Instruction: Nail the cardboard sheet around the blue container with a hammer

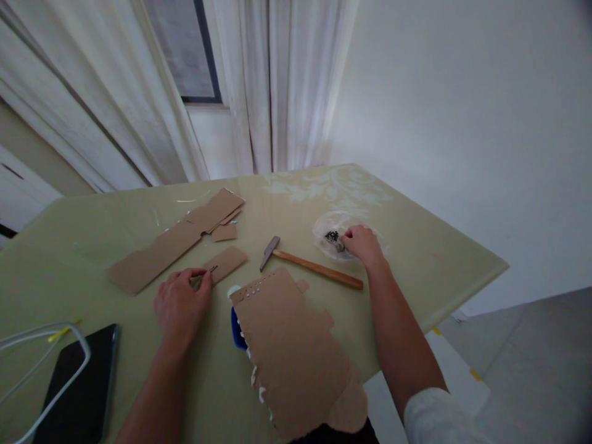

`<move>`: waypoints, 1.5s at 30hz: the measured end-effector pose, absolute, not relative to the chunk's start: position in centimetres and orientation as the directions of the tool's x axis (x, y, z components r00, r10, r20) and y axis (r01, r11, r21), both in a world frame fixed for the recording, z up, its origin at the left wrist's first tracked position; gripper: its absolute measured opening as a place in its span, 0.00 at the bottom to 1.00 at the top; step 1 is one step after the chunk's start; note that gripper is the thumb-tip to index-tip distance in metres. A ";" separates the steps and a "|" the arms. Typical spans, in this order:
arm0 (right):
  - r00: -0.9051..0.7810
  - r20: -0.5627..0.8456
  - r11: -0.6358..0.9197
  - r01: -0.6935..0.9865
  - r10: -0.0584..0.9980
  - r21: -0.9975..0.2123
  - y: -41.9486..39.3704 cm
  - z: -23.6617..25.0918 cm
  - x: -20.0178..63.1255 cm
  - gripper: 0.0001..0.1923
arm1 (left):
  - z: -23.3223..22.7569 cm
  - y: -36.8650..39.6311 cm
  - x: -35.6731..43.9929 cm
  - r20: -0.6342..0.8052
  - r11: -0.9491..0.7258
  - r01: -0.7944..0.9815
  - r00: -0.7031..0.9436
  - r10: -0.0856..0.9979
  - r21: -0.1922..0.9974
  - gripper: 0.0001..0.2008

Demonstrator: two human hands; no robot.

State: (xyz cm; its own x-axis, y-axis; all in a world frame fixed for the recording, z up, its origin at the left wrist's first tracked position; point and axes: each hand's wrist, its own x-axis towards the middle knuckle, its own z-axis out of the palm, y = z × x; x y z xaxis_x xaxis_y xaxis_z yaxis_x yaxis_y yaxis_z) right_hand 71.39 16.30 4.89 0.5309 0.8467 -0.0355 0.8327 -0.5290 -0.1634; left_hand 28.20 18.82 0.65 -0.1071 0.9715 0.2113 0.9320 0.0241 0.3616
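Note:
My left hand (182, 299) is closed in a pinch at the left, with a small dark metal pin, like a nail or screw (213, 269), between thumb and forefinger. It rests at the near end of a small cardboard strip (231, 261). Across the table, my right hand (363, 243) dips its pinched fingers into a clear plastic dish (324, 216) holding small dark and silvery pieces (332, 236). Its fingertips cover whatever lies between them. Between my arms is a large cardboard piece (291, 345) with rows of holes and metal dots along its far edge.
A wooden-handled hammer (319, 266) lies beyond the large cardboard. Long cardboard strips (173, 246) are at the left back. A black tablet (81, 382) and a white cable (86, 348) lie at the front left. Something blue (237, 330) shows under the large cardboard.

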 end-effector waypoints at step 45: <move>0.466 -0.013 -0.452 0.849 0.885 -0.274 16.0 5.6 71.4 0.11 | 1.1 18.8 28.0 0.192 0.019 0.915 -0.105 0.976 0.402 0.20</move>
